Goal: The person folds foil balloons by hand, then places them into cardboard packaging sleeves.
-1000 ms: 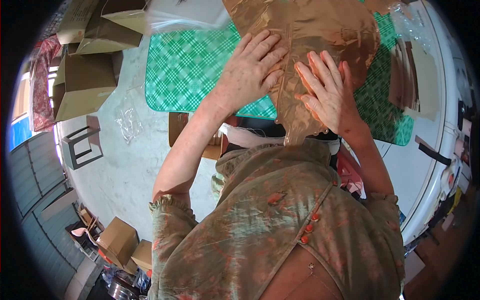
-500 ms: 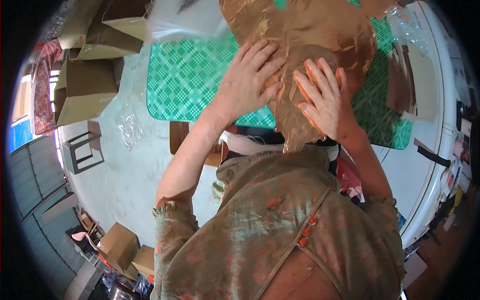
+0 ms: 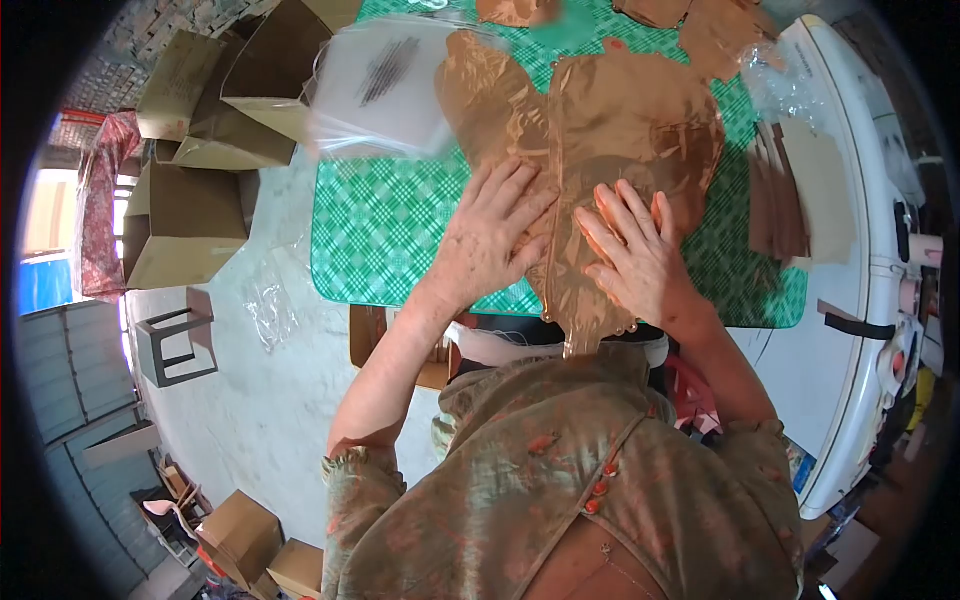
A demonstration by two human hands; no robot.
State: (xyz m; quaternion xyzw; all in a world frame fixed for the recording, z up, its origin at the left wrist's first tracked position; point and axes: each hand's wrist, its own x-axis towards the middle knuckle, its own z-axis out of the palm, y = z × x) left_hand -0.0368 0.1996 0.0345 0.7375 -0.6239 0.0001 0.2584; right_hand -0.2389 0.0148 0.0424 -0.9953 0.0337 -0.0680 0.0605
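A flat, shiny copper-brown foil balloon (image 3: 625, 115) lies on a table with a green checked cover (image 3: 385, 235). A seam or fold runs down its middle, and its narrow clear-edged tail hangs past the near table edge toward my body. My left hand (image 3: 488, 232) rests flat on the balloon's left part, fingers spread. On the other side of the seam, my right hand (image 3: 640, 258) lies with fingers stretched out over the foil. Neither hand is gripping anything.
A stack of clear plastic bags (image 3: 385, 95) lies at the table's left back. More brown foil pieces (image 3: 725, 40) are at the far edge. Flat brown sheets (image 3: 775, 195) lie at right, beside crumpled clear plastic (image 3: 785, 85). Open cardboard boxes (image 3: 190, 225) stand at left.
The view has tilted up, so the table sits lower in the picture and more of its far side shows. Both hands stay flat on the balloon.
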